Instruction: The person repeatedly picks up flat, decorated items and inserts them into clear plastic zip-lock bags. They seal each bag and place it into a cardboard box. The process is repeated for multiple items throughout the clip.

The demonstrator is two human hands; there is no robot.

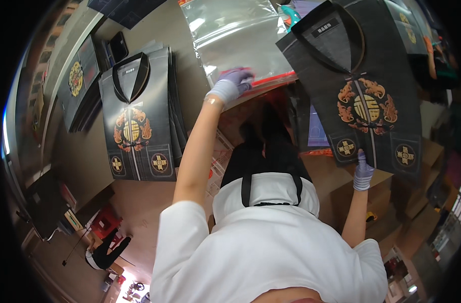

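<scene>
My right hand [363,172], in a purple-and-white glove, grips the lower edge of a folded dark jacket [331,76] that is held up at the right. The jacket has a black collar, a round orange-and-gold emblem and two pockets with gold badges. My left hand [231,85], gloved the same way, is at the near left corner of a stack of clear plastic bags [240,45] with red edges. Its fingers are curled at a bag's red edge and slightly blurred. What lies beneath the fingers is hidden.
Left on the table stands a pile of similar folded dark jackets [132,121]; another pile [79,81] lies beyond it. A black phone [118,46] rests near the far edge. Cardboard boxes [417,187] are at the right. Another person [107,255] is in the lower left distance.
</scene>
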